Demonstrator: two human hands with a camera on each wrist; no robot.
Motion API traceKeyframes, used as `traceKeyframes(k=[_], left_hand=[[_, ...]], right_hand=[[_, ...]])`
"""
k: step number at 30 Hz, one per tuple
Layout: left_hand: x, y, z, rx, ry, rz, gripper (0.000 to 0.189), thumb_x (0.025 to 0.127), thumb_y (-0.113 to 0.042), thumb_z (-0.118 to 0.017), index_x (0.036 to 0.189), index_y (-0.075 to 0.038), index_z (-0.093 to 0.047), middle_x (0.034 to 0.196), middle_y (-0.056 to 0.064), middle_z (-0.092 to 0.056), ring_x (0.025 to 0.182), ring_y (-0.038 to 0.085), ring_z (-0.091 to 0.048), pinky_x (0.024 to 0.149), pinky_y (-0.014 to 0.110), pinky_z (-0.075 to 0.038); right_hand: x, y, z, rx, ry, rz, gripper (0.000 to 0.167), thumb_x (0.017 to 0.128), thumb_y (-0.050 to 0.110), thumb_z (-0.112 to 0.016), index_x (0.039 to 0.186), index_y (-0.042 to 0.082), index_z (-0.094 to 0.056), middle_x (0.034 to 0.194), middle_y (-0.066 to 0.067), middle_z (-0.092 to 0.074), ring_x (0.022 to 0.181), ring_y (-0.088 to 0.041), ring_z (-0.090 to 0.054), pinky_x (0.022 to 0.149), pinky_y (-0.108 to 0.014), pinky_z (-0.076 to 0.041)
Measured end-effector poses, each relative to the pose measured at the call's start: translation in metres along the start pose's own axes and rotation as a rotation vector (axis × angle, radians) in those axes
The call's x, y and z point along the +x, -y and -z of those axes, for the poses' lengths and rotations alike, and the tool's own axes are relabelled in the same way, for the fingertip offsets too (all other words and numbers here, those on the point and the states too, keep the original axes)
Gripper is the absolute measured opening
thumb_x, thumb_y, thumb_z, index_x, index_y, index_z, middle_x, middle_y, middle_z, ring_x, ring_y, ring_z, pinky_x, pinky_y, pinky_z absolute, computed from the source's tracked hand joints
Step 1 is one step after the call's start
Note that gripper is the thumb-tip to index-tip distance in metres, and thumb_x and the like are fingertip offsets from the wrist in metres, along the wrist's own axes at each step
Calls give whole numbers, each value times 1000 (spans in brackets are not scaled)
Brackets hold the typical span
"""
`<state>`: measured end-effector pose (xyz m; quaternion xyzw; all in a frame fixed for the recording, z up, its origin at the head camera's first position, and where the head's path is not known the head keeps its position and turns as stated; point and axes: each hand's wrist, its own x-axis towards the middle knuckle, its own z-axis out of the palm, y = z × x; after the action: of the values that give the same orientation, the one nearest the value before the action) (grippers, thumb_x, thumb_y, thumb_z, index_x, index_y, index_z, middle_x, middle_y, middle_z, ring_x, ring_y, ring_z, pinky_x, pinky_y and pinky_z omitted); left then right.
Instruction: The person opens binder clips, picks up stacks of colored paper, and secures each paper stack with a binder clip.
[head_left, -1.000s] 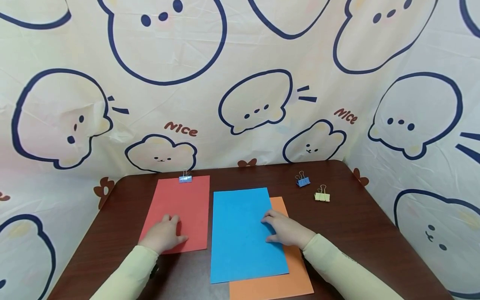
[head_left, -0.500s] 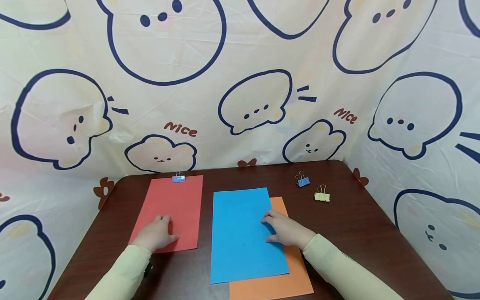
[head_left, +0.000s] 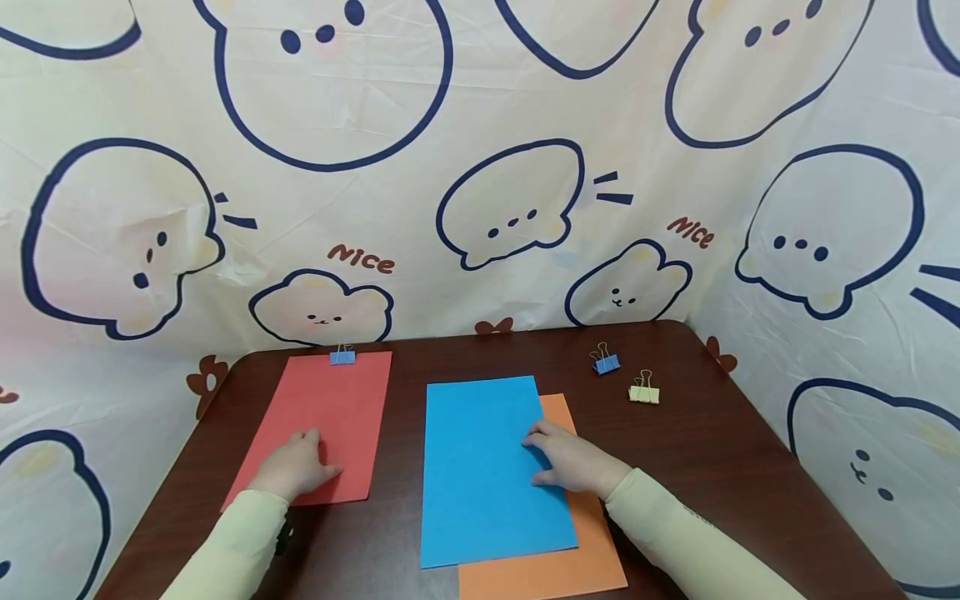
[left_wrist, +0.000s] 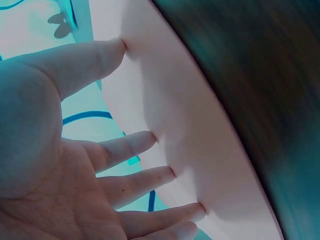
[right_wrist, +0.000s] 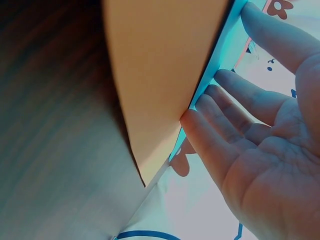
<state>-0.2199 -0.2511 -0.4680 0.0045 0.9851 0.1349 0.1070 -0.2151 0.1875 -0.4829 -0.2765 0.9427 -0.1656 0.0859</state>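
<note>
A red sheet of card (head_left: 341, 417) lies at the left of the table, with a blue binder clip (head_left: 342, 358) at its top edge. My left hand (head_left: 292, 468) presses on its lower part; the left wrist view has the spread fingertips touching the pale-looking surface of the sheet. In the middle lies a blue sheet (head_left: 480, 475), overlapping an orange sheet (head_left: 592, 533) that is partly hidden beneath it. My right hand (head_left: 572, 461) rests on the blue sheet's right side, its extended fingertips touching, as the right wrist view also shows, with one finger at the orange sheet (right_wrist: 155, 65).
Two more binder clips, one blue (head_left: 606, 363) and one yellow (head_left: 644, 392), lie at the table's back right. Behind the dark wooden table (head_left: 720, 467) hangs a patterned cloth (head_left: 405, 208), which also runs along the sides.
The red sheet and its clip have slid left across the table under my left hand, widening the gap to the blue sheet. My right hand and the other sheets stay put.
</note>
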Motion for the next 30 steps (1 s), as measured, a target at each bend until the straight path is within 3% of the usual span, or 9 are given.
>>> traceKeyframes(k=[8, 16, 30], left_hand=[[3, 14, 2, -7, -10, 8, 75, 84, -38, -83, 127, 14, -50, 109, 30, -58, 92, 37, -59, 83, 58, -56], [6, 22, 7, -25, 22, 67, 79, 83, -39, -84, 130, 14, -48, 113, 32, -57, 97, 41, -59, 88, 60, -54], [3, 31, 14, -41, 25, 72, 72, 84, -35, -84, 124, 14, -48, 108, 32, -57, 94, 40, -57, 87, 59, -53]], right_hand=[[0, -2, -1, -8, -1, 2, 54, 90, 25, -82, 135, 2, -63, 134, -10, -57, 120, -26, -59, 104, -42, -54], [1, -3, -2, -16, -3, 4, 54, 90, 26, -82, 135, 2, -63, 134, -10, -57, 121, -26, -59, 104, -43, -54], [0, -3, -2, -4, 1, -2, 54, 90, 26, -82, 135, 2, -63, 134, -10, -57, 119, -25, -59, 103, -42, -54]])
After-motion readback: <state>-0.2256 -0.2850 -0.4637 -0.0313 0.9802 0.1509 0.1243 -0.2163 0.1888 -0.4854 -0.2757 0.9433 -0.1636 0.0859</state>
